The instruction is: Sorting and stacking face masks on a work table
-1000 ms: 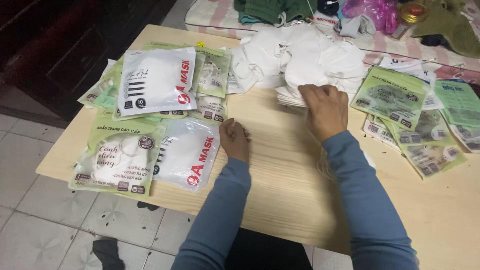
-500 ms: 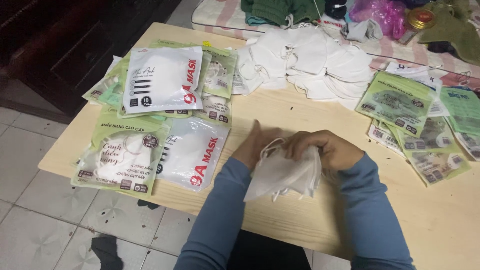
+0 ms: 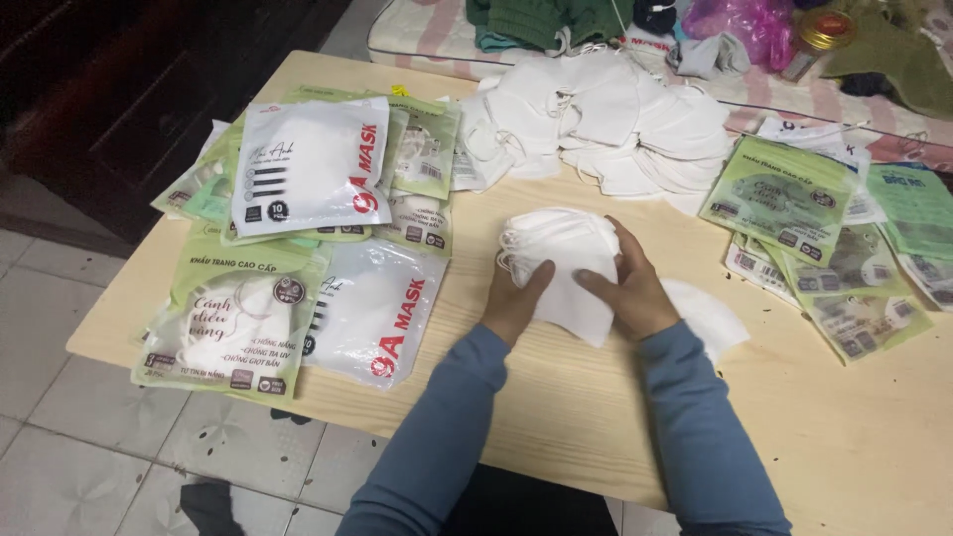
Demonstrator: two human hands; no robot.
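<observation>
White-and-red packets [image 3: 372, 310] beside left hand [image 3: 513, 306]

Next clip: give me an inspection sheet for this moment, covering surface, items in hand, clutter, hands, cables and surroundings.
Surface: pale wooden table, bare in front of the person.
Items in hand: small stack of white face masks, held above the table; one white mask lies flat beside the right hand.
Clutter: loose pile of white masks at the far edge; sealed mask packets to the left; green packets to the right.
Hands: left hand and right hand both grip the stack from either side.
Cables: nothing seen.
Surroundings: tiled floor; clothes and a pink plastic bag on a striped cloth beyond the table.
</observation>
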